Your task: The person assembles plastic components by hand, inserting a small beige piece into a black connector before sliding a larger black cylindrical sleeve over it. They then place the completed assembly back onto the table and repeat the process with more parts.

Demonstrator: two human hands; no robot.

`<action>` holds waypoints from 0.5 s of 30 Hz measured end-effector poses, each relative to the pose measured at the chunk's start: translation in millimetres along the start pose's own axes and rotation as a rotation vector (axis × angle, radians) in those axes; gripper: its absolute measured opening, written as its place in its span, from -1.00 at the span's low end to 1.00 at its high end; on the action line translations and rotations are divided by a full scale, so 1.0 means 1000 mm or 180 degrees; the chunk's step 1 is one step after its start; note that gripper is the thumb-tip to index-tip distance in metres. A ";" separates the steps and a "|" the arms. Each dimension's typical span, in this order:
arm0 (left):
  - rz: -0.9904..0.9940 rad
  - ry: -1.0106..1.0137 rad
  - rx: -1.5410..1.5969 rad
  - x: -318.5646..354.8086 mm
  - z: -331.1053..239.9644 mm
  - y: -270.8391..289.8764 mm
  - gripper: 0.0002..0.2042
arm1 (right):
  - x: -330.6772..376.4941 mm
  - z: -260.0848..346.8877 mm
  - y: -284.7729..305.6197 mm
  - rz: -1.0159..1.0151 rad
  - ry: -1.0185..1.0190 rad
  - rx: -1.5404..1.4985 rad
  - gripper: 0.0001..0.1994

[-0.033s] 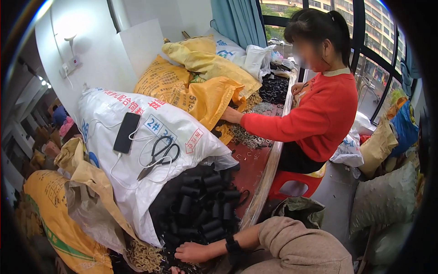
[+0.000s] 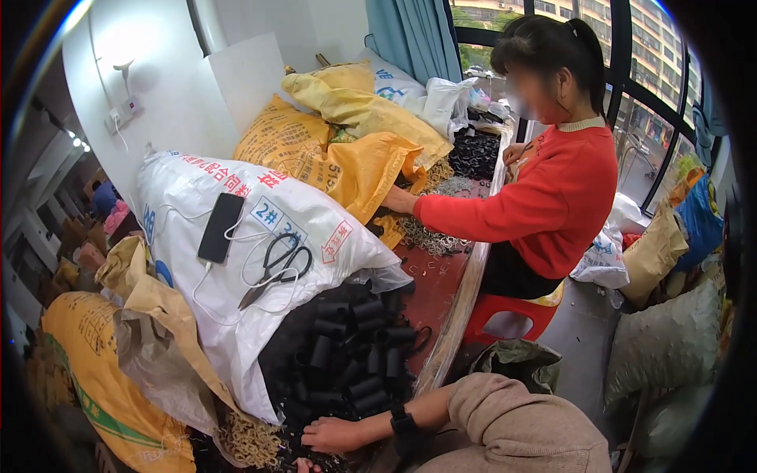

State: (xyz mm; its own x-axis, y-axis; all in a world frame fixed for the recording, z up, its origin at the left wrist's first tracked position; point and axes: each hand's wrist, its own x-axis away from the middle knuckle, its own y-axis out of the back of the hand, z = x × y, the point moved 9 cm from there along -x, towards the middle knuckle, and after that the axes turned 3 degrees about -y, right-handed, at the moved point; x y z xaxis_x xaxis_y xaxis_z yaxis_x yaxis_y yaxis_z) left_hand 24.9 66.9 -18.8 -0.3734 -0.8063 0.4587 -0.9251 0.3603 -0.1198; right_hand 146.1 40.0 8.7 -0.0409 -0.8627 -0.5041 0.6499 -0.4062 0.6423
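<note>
Right hand rests loosely open below black tubes; left hand's grip seemingly untellable.

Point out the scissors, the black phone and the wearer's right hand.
scissors [image 2: 285, 260]: head view, on the black handles.
black phone [image 2: 221, 227]: head view, screen centre.
right hand [image 2: 335, 434]: head view, back of the hand.

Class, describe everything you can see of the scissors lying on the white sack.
The scissors have black looped handles and grey metal blades. They lie flat and shut on the slope of the white sack, handles up-right, blades pointing down-left. A thin white cable crosses them, running from the black phone just to their left. No hand touches them.
</note>
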 end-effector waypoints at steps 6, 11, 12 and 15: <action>0.0686 0.0300 0.0478 -0.001 0.016 -0.013 -0.87 | 0.009 0.026 0.011 0.0208 0.0009 -0.0947 -0.89; 0.0864 0.0639 0.0687 -0.001 0.047 0.004 -0.89 | 0.017 0.046 0.017 0.0316 0.0070 -0.0772 -0.89; 0.0861 0.0694 0.0814 -0.001 0.050 0.003 -0.94 | 0.017 0.049 0.018 0.0324 0.0074 -0.0741 -0.89; 0.0725 0.0800 0.0814 0.006 0.050 -0.008 -0.96 | 0.024 0.043 0.014 0.0469 0.0116 -0.0523 -0.88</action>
State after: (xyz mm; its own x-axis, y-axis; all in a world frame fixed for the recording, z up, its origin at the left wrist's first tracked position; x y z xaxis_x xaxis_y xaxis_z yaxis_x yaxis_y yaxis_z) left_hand 26.9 35.1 -59.0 -0.5713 -0.5685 0.5919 -0.8199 0.3627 -0.4430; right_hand 121.9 0.6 30.8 0.0892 -0.8964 -0.4342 0.7619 -0.2194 0.6094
